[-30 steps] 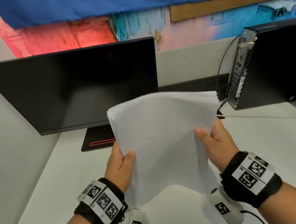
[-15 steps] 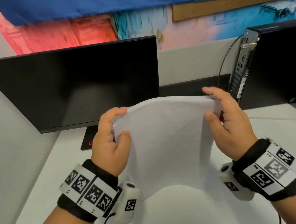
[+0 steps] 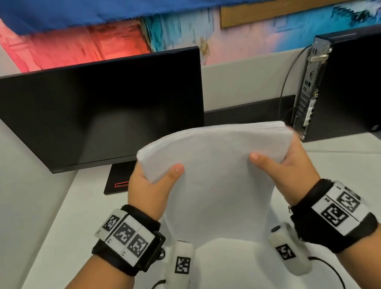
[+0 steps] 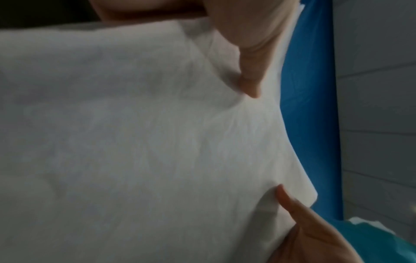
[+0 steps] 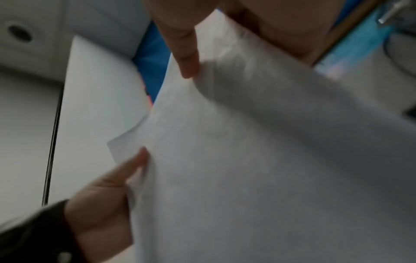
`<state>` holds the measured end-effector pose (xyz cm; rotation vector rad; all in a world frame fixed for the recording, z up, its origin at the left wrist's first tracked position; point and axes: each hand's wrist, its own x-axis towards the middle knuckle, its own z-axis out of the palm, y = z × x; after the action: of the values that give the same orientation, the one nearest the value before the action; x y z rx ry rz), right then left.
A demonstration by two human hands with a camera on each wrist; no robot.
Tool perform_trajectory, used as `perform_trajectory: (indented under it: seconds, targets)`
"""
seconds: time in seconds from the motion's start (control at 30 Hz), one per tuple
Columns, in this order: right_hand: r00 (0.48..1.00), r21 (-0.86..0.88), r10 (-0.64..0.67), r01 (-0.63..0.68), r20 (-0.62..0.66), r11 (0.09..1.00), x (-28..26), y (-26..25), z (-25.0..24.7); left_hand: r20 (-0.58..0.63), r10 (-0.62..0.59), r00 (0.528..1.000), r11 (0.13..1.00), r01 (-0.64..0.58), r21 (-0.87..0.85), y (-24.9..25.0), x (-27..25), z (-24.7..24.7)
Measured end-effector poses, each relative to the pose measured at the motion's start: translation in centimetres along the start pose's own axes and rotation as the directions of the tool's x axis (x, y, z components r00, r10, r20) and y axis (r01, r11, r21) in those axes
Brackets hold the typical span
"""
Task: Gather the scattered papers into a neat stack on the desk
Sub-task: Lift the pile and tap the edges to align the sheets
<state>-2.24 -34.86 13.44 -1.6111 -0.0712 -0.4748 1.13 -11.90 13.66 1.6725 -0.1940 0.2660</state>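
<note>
You have the papers (image 3: 217,180) gathered and lifted between your two hands, so the collecting looks done and you are at the squaring-up step. Your left hand (image 3: 150,189) clamps the sheaf's left side, thumb across the near face and fingers hidden behind; your right hand (image 3: 287,166) mirrors it on the right side, thumb in front, fingers curled out of sight at the back. The sheaf stands roughly upright, its top edge arching above your thumbs and its lower part hanging down between your wrists toward the desk (image 3: 57,240) below. Whether the bottom edge touches the desk you cannot tell from here. The top edge shows the sheets slightly stepped near your right hand, so the edges are not yet flush.

The next move probably calls for loosening both grips just enough to let the sheets slide, tapping the bottom edge on the desk beneath your hands, then laying the stack flat in front of you, short of the monitor (image 3: 104,108) beyond your left hand.
</note>
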Motion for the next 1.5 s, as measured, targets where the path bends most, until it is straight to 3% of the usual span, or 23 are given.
perform_trajectory:
  seconds: [0.07, 0.23, 0.43, 0.57, 0.63, 0.73, 0.8, 0.9, 1.0, 1.2, 1.37, 1.5]
  targets:
    - [0.998, -0.035, 0.027, -0.029, -0.058, 0.999, -0.3, -0.2, 1.0, -0.069, -0.024, 0.997, 0.999, 0.026, 0.033, 0.3, -0.2, 0.6]
    - [0.971, -0.056, -0.158, 0.150, -0.181, 0.987, -1.0, -1.2, 1.4, -0.076, 0.074, 0.994, 0.997, -0.075, -0.019, 1.0, -0.7, 0.4]
    - [0.941, -0.268, -0.323, 0.287, -0.099, 0.920, -0.8, -1.0, 0.6, -0.024, 0.226, 0.974, 0.971, -0.223, 0.084, 0.7, -0.9, -0.2]
    - [0.911, -0.399, -0.412, 0.370, -0.020, 0.839, -0.3, -0.7, -0.2, 0.058, 0.416, 0.907, 0.899, -0.420, 0.124, 1.1, -0.8, -0.8]
    - [0.906, -0.422, -0.423, 0.376, -0.019, 0.825, -0.1, -0.6, -0.5, 0.119, 0.449, 0.885, 0.873, -0.463, 0.153, 1.1, -0.4, -0.9]
    - [0.925, -0.360, -0.380, 0.346, -0.026, 0.866, 0.0, -1.0, -0.7, 0.146, 0.433, 0.889, 0.885, -0.451, 0.120, 1.0, -0.1, -0.9]
    - [0.954, -0.183, -0.298, 0.287, -0.034, 0.940, 0.1, -1.4, -0.8, 0.137, 0.406, 0.903, 0.908, -0.416, 0.047, 1.2, -0.1, -0.9]
    - [0.999, 0.121, -0.029, 0.025, 0.036, 0.992, 0.3, -0.8, -1.0, 0.091, 0.287, 0.953, 0.957, -0.281, -0.076, 0.8, 0.2, -1.0]
    - [0.980, 0.209, 0.151, -0.175, 0.126, 0.962, 0.1, 0.1, -0.3, 0.100, 0.125, 0.987, 0.990, -0.117, -0.083, -0.1, 0.2, -0.6]
    - [0.994, 0.287, 0.088, -0.102, 0.062, 0.953, -0.4, -1.2, -0.2, 0.050, 0.159, 0.986, 0.974, -0.148, -0.169, 0.5, -0.8, -0.5]
    - [0.981, 0.305, 0.187, -0.194, 0.053, 0.932, -1.0, -0.2, 0.6, 0.064, 0.104, 0.992, 0.992, -0.099, -0.081, -0.7, -1.4, -0.1]
    - [0.981, 0.322, 0.185, -0.192, 0.052, 0.927, -1.1, -0.6, 0.4, 0.060, 0.087, 0.994, 0.988, -0.078, -0.133, -0.5, -1.2, -0.2]
